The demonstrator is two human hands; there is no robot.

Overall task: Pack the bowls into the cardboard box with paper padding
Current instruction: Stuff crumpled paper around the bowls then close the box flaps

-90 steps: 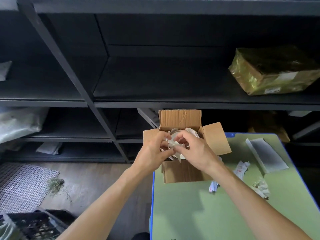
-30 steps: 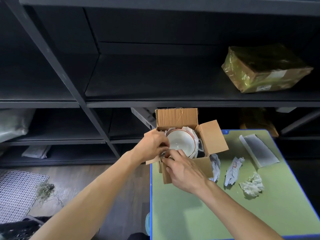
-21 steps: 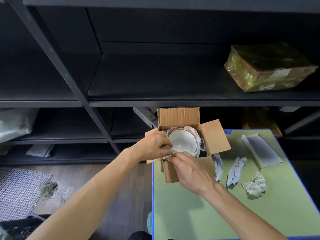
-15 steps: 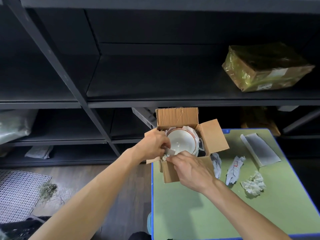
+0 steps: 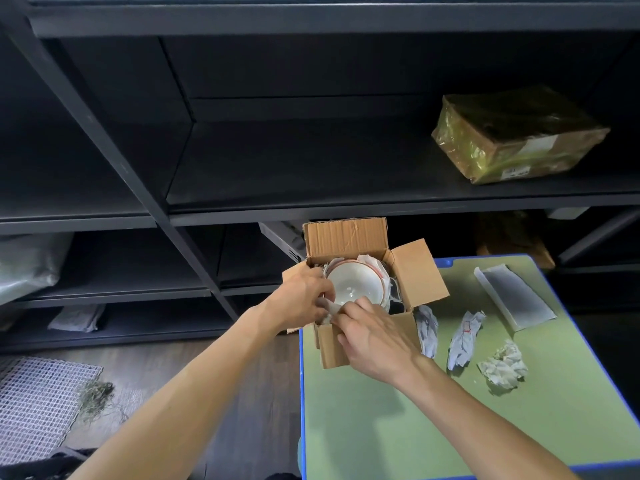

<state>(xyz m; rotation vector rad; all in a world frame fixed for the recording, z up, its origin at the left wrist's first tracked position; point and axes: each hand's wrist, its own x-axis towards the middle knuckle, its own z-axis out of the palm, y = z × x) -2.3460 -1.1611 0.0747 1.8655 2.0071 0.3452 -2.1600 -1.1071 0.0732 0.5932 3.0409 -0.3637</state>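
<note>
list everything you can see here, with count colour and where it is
cardboard box: one, brown, flaps open, table's far left corner
bowl: one plainly seen, white with red rim, inside the box
paper padding: whitish, around the bowl
paper scrap: one, whitish, at the box's near edge
paper wads: three, grey-white, on the table right of the box
flat sheet: one, grey, table's far right
table: one, green, blue edge
parcel: one, brown under shiny film, on the black shelving
mesh mat: one, white, floor at left
left hand, right hand: two, both pinching the paper scrap
</note>
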